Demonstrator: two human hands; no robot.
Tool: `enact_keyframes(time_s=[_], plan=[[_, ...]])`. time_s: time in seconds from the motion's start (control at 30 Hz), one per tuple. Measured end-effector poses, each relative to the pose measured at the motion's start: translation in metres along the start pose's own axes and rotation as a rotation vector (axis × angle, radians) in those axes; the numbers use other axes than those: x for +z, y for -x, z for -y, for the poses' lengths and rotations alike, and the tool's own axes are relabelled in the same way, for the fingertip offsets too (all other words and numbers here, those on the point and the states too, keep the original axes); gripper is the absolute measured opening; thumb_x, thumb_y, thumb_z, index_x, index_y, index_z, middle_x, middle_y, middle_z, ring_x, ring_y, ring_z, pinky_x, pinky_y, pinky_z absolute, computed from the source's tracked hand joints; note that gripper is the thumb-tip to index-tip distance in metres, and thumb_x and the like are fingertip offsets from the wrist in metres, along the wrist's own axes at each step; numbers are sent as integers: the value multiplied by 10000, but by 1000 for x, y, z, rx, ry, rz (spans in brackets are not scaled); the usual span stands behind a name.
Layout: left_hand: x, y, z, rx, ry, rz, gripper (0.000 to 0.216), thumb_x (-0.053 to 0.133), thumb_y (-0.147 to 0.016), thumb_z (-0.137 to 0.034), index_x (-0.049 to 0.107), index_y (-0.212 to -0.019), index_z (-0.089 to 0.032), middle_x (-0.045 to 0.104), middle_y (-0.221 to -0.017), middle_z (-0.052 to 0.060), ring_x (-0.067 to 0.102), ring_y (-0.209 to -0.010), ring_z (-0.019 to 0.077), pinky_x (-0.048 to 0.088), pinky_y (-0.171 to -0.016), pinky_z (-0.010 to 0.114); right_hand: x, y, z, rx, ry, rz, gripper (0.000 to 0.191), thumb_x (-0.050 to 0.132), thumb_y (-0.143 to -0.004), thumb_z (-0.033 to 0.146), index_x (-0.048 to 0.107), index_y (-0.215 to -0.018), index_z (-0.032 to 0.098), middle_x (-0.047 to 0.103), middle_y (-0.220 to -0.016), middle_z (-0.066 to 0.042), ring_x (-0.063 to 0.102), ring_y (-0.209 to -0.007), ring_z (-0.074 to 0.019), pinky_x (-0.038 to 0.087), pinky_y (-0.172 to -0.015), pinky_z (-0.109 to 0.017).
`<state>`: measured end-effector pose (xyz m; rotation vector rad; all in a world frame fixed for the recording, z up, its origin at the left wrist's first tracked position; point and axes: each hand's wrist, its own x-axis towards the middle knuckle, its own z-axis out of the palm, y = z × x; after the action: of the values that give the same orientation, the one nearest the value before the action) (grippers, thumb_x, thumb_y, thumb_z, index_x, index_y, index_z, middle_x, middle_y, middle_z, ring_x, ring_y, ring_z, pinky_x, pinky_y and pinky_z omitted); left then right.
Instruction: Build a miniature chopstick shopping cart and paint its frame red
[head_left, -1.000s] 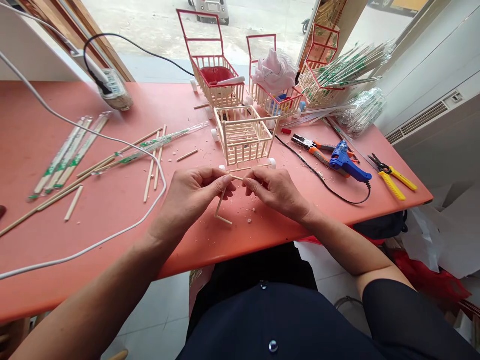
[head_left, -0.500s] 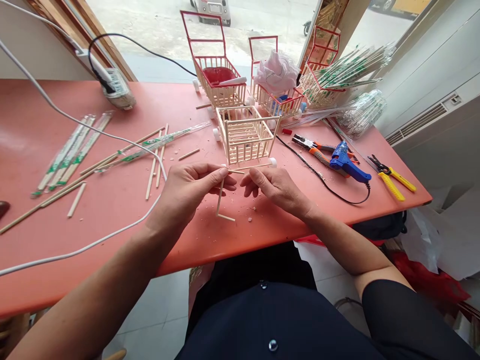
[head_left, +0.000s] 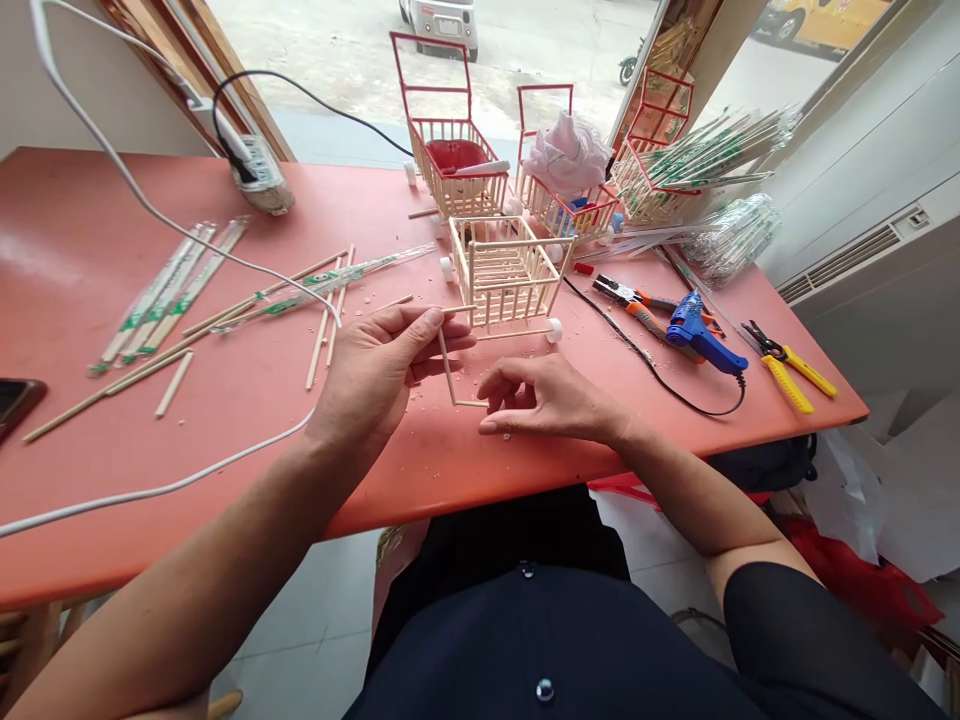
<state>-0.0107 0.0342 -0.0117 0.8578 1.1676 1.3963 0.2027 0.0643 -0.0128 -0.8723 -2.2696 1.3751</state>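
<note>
Stick frame (head_left: 448,370): above near edge of surface (head_left: 420,470), between the hands, on the near side of pale cart; one bar runs down, then turns a sharp corner into a short bar pointing right.
Left hand (head_left: 379,365): grip clamped on upper end of stick frame; fingers hide the joint there.
Right hand (head_left: 551,400): at lower bar's tip, fingers curled; cannot tell whether grip is clamped on it.
Pale cart (head_left: 521,243): just beyond the hands, blocking the way to far edge; its near left corner lies behind left fingertips in view.
Red-railed carts (head_left: 472,178): three, along far edge; one carries crumpled pale cloth.
Tools: pliers (head_left: 627,296) and glue gun (head_left: 697,330) overlapping, toward right edge; yellow-handled strippers (head_left: 787,386) near right corner.
White cable (head_left: 165,490): loops across left half, over loose sticks (head_left: 174,384); passes behind left hand.
Materials: plain round wood, straight; wrapped sticks (head_left: 161,290) in clear, crinkled, green-printed film; surface smooth, orange-pink, crumb-strewn; cart wheels white, stubby discs.
</note>
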Motion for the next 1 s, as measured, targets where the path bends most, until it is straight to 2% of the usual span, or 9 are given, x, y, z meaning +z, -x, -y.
enact_keyframes(time_s=[0.23, 0.43, 0.57, 0.7, 0.87, 1.0], plan=[[1, 3, -3, 23, 80, -2, 323, 920, -795, -439, 766, -917, -184, 838, -985, 67, 822, -989, 250, 674, -825, 350, 5, -1, -1, -65, 11, -142, 222, 720, -984, 345, 744, -880, 150, 764, -776, -10, 613, -672, -97, 446, -642, -229], [-2, 0, -12, 29, 61, 15, 203, 853, -834, -356, 779, -900, -179, 829, -914, 53, 817, -949, 236, 674, -873, 376, 3, -1, -5, -145, 132, -324, 223, 673, -1003, 283, 722, -816, 173, 732, -711, 6, 540, -613, -89, 416, -634, -237], [-2, 0, -17, -17, 31, 30, 199, 846, -810, -330, 779, -900, -166, 827, -897, 61, 818, -911, 237, 669, -834, 351, -1, 0, -8, -161, 255, -444, 337, 643, -1058, 413, 715, -817, 189, 754, -736, -17, 546, -644, -115, 426, -660, -259], [-1, 1, -17, -65, 16, 27, 258, 881, -763, -355, 778, -904, -165, 828, -899, 65, 817, -875, 240, 673, -810, 350, -7, 1, -7, -174, 207, -521, 508, 592, -1070, 618, 690, -819, 187, 756, -751, -27, 568, -637, -117, 438, -654, -260], [-3, 1, -17, -41, -61, 43, 432, 933, -717, -539, 782, -880, -168, 808, -878, 74, 792, -813, 219, 641, -697, 288, -18, 4, -5, -167, 216, -504, 604, 574, -1025, 746, 706, -826, 191, 752, -751, -29, 605, -661, -125, 454, -680, -260], [-6, -2, -15, -46, -145, 61, 378, 932, -733, -506, 805, -854, -170, 720, -721, 40, 690, -644, 152, 545, -559, 225, -23, 6, -4, -126, 172, -519, 635, 589, -981, 801, 691, -813, 197, 757, -749, -38, 633, -663, -138, 480, -681, -267]])
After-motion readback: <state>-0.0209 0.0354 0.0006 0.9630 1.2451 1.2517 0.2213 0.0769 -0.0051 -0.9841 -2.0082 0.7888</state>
